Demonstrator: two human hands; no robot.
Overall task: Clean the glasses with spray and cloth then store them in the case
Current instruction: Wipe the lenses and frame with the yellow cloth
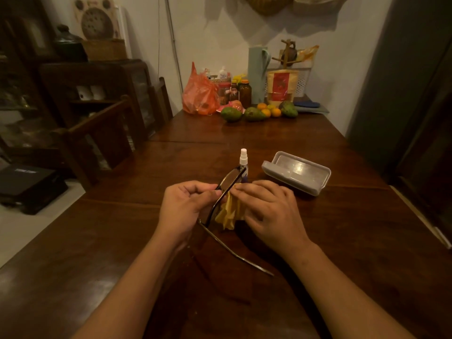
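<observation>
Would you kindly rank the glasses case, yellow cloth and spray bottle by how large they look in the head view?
Largest: glasses case.
Then yellow cloth, though the right hand hides part.
Smallest: spray bottle, partly behind the glasses.

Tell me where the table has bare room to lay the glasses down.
Bare wood lies left of the left hand toward the table edge, in the band between the spray bottle and the avocados, and right of the right hand, nearer than the case. The far end is crowded.
</observation>
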